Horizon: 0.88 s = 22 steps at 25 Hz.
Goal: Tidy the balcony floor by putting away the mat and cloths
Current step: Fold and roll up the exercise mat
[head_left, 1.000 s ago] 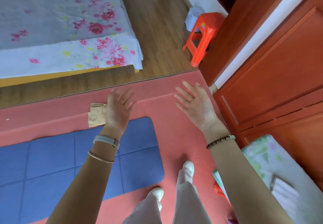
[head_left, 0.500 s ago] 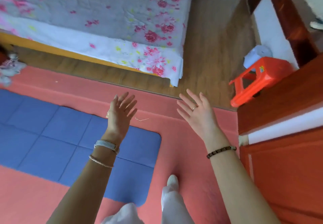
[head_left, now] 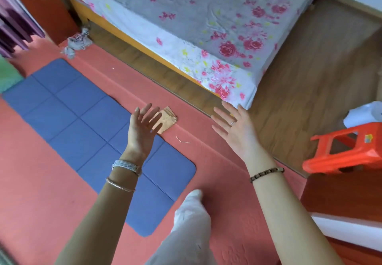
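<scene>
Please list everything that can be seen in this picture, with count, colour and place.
mat: one, blue, flat on the red floor, left
folded cloth: one, tan, beside the mat's far edge
crumpled cloth: one, grey, far left, near the bed
bed: one, grey-white sheet with pink flowers, top
stool: one, orange, right, on the wood floor
left hand: open, empty, in front of the folded cloth
right hand: open, empty, above the floor's edge

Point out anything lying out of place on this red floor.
A folded tan cloth lies askew on the ledge beside the mat. A crumpled grey rag sits by the bed corner, and a bent white strand lies loose near it.
</scene>
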Motion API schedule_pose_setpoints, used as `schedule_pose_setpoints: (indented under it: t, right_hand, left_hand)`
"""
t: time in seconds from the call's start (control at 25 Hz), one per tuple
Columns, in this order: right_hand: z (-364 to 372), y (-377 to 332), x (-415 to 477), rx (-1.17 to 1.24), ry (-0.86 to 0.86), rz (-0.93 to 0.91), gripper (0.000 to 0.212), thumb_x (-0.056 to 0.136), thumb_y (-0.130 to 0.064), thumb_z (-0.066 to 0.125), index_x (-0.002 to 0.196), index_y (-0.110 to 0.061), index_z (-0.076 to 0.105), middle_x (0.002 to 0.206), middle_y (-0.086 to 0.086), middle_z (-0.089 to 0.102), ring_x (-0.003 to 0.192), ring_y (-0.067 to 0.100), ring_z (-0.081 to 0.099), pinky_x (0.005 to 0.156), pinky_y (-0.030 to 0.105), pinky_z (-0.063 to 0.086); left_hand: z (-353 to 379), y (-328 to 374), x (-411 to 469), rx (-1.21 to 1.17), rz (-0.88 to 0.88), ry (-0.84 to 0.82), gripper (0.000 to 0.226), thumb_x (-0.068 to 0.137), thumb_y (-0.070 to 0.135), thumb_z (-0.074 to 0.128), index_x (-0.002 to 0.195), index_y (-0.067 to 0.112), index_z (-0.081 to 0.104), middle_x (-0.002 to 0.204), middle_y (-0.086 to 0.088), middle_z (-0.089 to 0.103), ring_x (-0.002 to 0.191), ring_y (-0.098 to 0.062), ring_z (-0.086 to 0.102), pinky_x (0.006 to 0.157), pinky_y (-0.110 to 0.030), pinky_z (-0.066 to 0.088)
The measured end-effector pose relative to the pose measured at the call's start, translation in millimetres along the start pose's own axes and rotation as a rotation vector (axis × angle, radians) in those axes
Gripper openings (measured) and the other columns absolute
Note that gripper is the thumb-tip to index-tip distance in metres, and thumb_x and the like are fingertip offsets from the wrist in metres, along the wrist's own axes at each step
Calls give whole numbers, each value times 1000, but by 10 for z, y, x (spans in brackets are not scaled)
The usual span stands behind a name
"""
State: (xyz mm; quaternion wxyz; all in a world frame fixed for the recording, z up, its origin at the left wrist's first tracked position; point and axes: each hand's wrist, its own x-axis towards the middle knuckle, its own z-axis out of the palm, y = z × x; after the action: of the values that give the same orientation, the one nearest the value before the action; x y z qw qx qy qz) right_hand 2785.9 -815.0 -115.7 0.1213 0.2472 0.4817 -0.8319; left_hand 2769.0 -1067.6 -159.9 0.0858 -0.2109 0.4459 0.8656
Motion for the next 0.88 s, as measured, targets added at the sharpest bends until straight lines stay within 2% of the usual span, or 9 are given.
schedule_pose_setpoints:
  t: [0.28,0.64,0.88]
  right_hand:
    - [190,-335,737,-68,-151,40,42,102,-46,38,126,-23,63,127,6,67,119,25,63,108,45,44]
    - [601,-1323,1763,-263,-306,79,38,102,-42,39,123,-23,64,129,6,66,120,25,62,104,41,47]
    - [1014,-1379,2201,-333,-409,157,40,102,-44,38,126,-22,62,129,6,66,121,25,61,109,44,42]
  left_hand:
    - [165,131,479,-71,128,102,47,101,44,35,135,17,54,133,-7,62,124,-22,57,109,-42,40]
    - [677,259,1257,-213,200,261,49,100,45,38,136,16,53,132,-7,62,123,-22,58,110,-43,39]
    - [610,408,1334,-258,240,381,47,100,45,37,134,18,55,132,-7,62,123,-23,59,110,-44,40]
